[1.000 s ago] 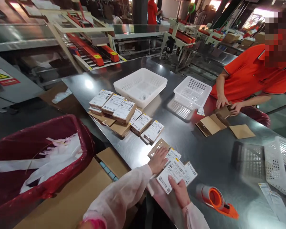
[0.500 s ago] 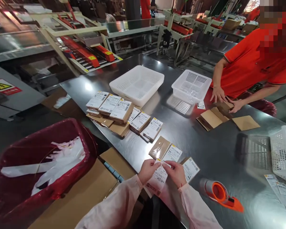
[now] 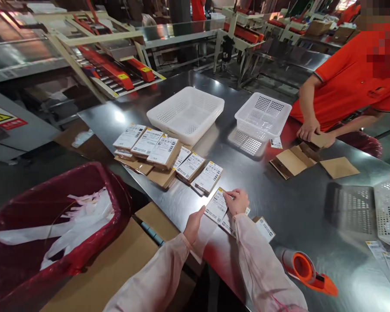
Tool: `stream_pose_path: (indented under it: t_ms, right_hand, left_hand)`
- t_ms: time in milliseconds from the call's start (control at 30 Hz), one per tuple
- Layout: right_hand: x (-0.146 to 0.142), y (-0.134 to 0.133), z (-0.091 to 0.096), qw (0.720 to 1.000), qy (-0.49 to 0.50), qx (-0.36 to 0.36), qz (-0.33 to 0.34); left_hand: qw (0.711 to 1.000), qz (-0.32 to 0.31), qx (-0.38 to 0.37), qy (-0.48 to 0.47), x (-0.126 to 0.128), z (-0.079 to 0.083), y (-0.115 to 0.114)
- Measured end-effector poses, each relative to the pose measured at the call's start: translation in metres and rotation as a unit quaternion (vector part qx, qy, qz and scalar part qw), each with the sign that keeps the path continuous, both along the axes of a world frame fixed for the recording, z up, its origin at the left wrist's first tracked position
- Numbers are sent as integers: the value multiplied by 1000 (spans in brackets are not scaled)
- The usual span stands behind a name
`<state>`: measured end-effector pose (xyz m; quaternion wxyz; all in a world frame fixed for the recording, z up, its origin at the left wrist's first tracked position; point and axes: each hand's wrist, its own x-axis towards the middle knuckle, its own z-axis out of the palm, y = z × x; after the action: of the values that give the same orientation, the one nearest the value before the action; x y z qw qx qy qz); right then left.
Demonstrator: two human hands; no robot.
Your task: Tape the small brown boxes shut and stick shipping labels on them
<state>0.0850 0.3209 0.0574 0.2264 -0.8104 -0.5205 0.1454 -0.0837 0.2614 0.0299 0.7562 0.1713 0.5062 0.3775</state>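
My left hand is open, its thumb tip at the lower left edge of a small flat cardboard packet bearing a white shipping label. Bent fingers of my right hand press together on that label's upper right part. Beside it, partly covered by my right hand and sleeve, is another labelled packet. A third labelled packet shows to the right of my right forearm. Below my left hand, a pale sheet lies at the table's edge; whether the hand touches it I cannot tell.
Stacked labelled packets stand left on the metal table. White baskets are behind them, with another basket nearby. An orange tape dispenser lies right. A co-worker's hands fold cardboard. A red-lined bin is left.
The shipping label held between both hands now lies on the left packet. My right hand has moved up and onto it; my left hand has let go and dropped slightly left.
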Motion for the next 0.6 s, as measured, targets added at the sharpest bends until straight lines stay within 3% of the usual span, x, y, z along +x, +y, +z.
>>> stream_pose_path:
  t_ms: [400, 500, 600]
  right_hand:
    - [3, 6, -17, 1000, -19, 0, -11]
    - [4, 5, -18, 999, -40, -17, -8]
    - [2, 2, -17, 998, -66, -15, -10]
  left_hand:
    - [998, 34, -41, -42, 1, -4, 3]
    - [998, 35, -57, -20, -10, -8, -21]
    - [995, 38, -89, 25, -40, -21, -74]
